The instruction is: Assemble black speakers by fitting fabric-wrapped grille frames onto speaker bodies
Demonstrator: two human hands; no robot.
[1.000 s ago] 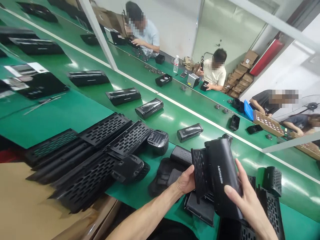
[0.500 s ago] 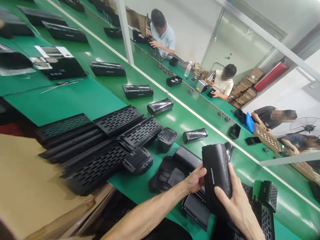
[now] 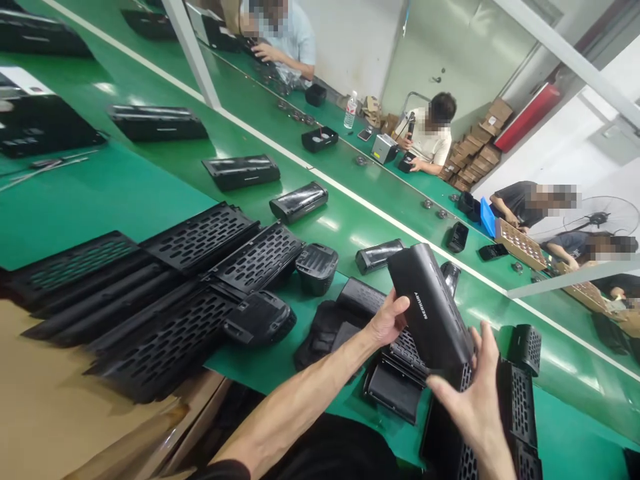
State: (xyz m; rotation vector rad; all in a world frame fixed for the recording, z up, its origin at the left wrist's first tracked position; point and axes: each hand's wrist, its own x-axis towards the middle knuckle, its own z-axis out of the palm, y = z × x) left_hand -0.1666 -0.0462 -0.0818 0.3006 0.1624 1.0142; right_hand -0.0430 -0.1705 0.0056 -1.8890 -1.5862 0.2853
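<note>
My left hand [image 3: 389, 321] grips a black speaker housing [image 3: 433, 300] by its left side, thumb on the face near the white MERKURY lettering. The housing is held tilted above the bench. Beside its lower right end my right hand [image 3: 473, 393] is open, thumb and fingers spread; whether a fingertip still touches the housing I cannot tell. Beneath the hands lie black perforated grilles [image 3: 407, 347] and a smooth black shell [image 3: 395, 390]. More perforated housings [image 3: 520, 400] stand to the right of my right hand.
Stacked black grille panels [image 3: 185, 327] and black end caps [image 3: 316, 263] cover the bench at left. A cardboard box [image 3: 60, 393] is at lower left. Several black speaker bodies [image 3: 299, 201] sit along the green line. Co-workers [image 3: 430, 137] work on the far side, behind a white post [image 3: 193, 53].
My right hand has loosened from the housing and spread its fingers. The housing, still in my left hand, has tilted further. The view has shifted.
</note>
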